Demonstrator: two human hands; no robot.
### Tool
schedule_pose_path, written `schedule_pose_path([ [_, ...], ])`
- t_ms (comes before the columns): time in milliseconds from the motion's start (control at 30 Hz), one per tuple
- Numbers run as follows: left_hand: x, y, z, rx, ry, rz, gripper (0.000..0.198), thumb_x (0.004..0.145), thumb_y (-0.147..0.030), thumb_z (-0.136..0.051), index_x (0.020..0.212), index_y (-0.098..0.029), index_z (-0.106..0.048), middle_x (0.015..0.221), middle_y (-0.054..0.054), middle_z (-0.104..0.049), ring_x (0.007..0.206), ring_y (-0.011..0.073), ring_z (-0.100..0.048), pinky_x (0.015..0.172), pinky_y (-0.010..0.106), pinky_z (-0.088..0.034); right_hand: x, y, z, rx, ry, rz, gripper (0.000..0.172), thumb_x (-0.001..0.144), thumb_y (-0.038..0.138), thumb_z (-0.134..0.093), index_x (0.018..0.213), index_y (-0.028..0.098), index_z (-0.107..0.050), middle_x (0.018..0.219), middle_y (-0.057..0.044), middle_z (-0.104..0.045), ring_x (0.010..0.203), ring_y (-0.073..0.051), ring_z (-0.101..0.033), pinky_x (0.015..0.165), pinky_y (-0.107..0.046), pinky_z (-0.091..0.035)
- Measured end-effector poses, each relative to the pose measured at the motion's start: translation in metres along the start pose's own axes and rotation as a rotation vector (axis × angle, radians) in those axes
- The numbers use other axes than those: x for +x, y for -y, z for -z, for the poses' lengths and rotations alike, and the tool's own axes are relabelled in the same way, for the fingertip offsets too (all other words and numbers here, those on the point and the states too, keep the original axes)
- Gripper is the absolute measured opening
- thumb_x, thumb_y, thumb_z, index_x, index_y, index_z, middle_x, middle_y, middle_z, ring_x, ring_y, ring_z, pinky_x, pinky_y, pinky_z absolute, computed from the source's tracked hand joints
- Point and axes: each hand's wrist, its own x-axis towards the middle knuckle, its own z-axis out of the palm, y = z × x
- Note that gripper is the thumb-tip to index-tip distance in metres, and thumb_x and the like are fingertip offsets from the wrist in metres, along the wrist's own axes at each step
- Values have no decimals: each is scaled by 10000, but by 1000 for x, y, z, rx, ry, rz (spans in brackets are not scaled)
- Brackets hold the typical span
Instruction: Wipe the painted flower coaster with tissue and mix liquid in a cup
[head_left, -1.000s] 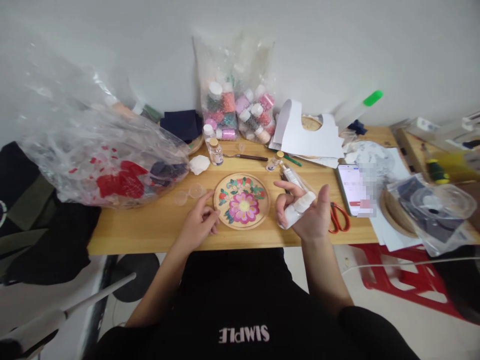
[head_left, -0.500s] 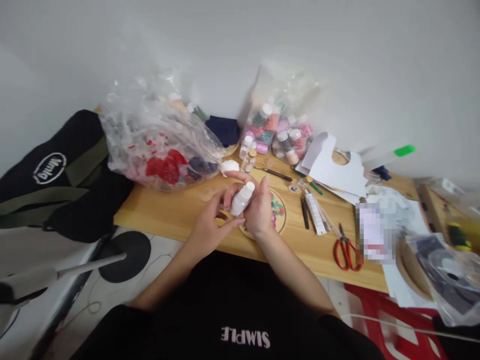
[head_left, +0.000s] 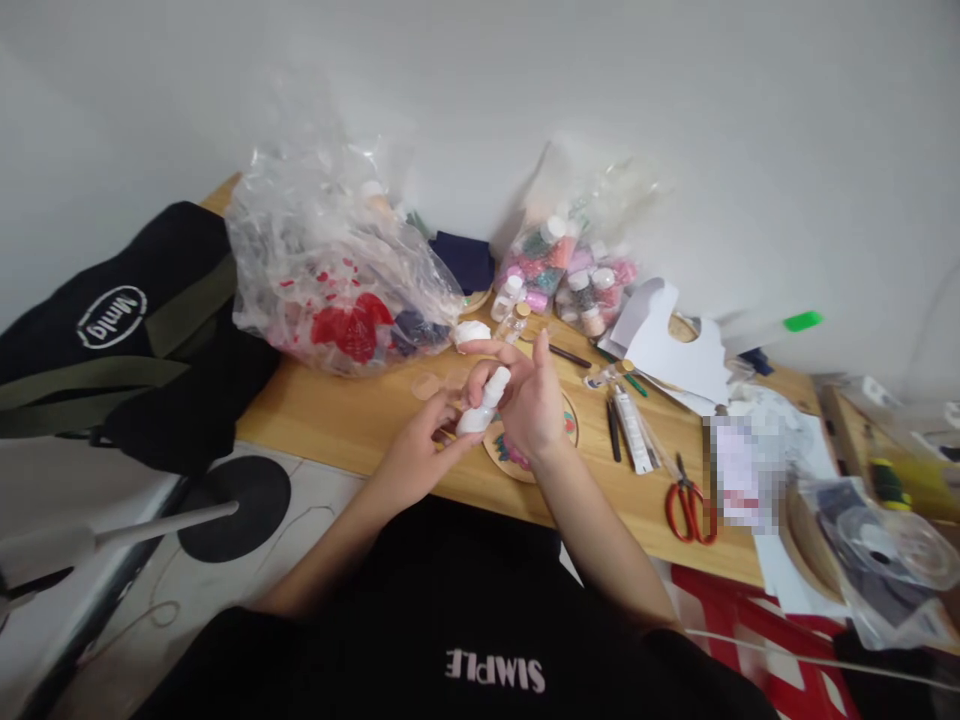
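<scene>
One white bottle [head_left: 484, 402], gripped by left hand [head_left: 414, 448] and right hand [head_left: 529, 408], slants lengthwise, its capped end pointing up and rightward.

White bottle [head_left: 480, 408]: was held in left grip [head_left: 420, 448] and right grip [head_left: 532, 408]
Floral disc [head_left: 511, 455]: lay partly hidden on tabletop [head_left: 349, 420]

A plain pale-grey wall [head_left: 480, 80] rises behind a light wood-grained bench [head_left: 315, 415]. Below lies a pale tiled floor [head_left: 322, 490], with a round black base [head_left: 234, 500] at left and a red plastic stool [head_left: 735, 620], partly hidden, at right. Light falls softly.
</scene>
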Motion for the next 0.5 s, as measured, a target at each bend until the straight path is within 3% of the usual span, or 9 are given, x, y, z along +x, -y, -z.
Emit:
schedule_pose_path([
  [200,-4,6,4,118,64,39,364,812,-380,-628,1122,-187,-627,1025,79,-736,917,238,-695,836,396,-538,1,13,8,77,36,-27,703,926,728,-174,951,223,-662,520,8,-490,505,-164,-492,529,-305,-425],
  [400,-7,14,10,192,110,46,359,827,-390,-617,1136,-209,-646,1024,56,-741,922,234,-687,844,389,-536,3,9,6,208,112,-5,664,968,659,-199,860,201,-668,410,57,-404,340,-86,-232,408,-244,-204],
  [500,-7,17,14,197,127,46,343,823,-396,-626,1114,-216,-658,1011,47,-739,906,226,-685,835,380,-541,5,5,2,270,166,-31,692,997,616,-153,812,185,-662,388,70,-360,328,-73,-175,386,-224,-161],
])
